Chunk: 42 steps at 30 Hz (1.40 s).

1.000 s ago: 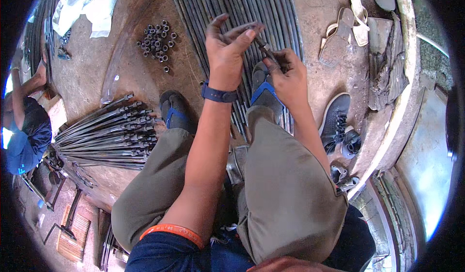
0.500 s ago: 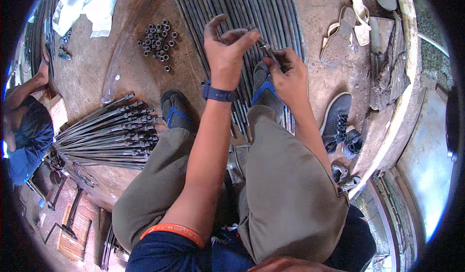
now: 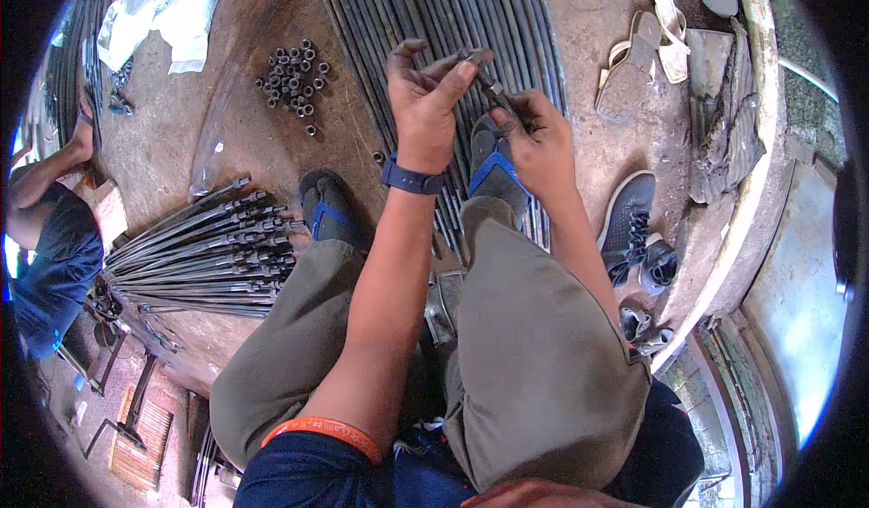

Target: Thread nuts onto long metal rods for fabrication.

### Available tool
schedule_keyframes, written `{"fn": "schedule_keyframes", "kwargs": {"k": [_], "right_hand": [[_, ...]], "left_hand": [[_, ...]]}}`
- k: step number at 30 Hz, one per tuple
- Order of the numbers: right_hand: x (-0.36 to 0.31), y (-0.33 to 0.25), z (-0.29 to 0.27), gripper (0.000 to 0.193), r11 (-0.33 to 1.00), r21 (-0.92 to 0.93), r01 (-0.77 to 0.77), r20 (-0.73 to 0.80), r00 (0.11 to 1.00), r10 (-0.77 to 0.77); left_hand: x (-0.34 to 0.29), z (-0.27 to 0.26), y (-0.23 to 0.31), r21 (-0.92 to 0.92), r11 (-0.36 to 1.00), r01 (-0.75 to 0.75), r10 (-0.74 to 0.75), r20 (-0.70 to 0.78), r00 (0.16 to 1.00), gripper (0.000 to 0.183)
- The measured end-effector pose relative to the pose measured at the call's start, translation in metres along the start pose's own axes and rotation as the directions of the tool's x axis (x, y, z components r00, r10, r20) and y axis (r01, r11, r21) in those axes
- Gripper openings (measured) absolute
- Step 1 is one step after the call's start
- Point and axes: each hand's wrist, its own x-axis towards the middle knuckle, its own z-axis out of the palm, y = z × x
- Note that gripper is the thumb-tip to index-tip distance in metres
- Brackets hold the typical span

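Observation:
My right hand (image 3: 540, 151) is closed around a dark metal rod (image 3: 490, 85), its fingers just below a hex fitting near the rod's upper end. My left hand (image 3: 424, 119), with a dark watch on its wrist, pinches the tip of that rod between thumb and forefinger; its other fingers curl loosely. Whether a separate nut sits in this pinch is too small to tell. Under both hands lies a wide row of long dark rods (image 3: 434, 19). Left of them, several loose hex nuts (image 3: 294, 78) are heaped on the ground.
A fanned bundle of rods with fitted ends (image 3: 208, 255) lies at the left, near another person's leg (image 3: 54, 164). White plastic bags (image 3: 167, 19) are at the far left. Sandals (image 3: 670, 28), a dark sneaker (image 3: 626, 214) and a wooden slab (image 3: 715, 119) line the right.
My left thumb and forefinger have shifted slightly at the rod's tip, and the forefinger now bends across it. My right hand keeps its grip in nearly the same place.

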Motion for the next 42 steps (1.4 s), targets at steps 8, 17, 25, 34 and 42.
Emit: {"fn": "schedule_keyframes", "kwargs": {"k": [8,17,25,34,42], "right_hand": [[-0.003,0.008,0.007,0.014,0.993,0.118,0.006,-0.011,1.0,-0.004],[0.005,0.004,-0.007,0.016,0.985,0.143,-0.097,0.082,0.993,0.086],[0.003,0.007,-0.004,0.016,0.975,0.175,-0.139,0.119,0.986,0.12],[0.003,0.002,-0.006,0.02,0.978,0.13,-0.164,0.103,0.983,0.151],[0.002,0.015,0.001,0.011,0.992,0.093,-0.089,0.004,0.996,0.089]], "left_hand": [[0.004,-0.001,-0.003,0.193,0.981,0.028,-0.012,-0.084,0.996,0.057],[-0.002,0.008,0.004,-0.101,0.993,0.06,-0.063,-0.025,0.998,0.054],[0.004,0.0,-0.001,0.12,0.993,0.019,-0.006,-0.11,0.994,0.07],[-0.003,0.0,0.002,-0.101,0.995,0.02,-0.033,-0.127,0.991,0.041],[-0.003,0.025,0.019,0.633,0.772,-0.061,0.172,-0.116,0.978,0.028]]}}
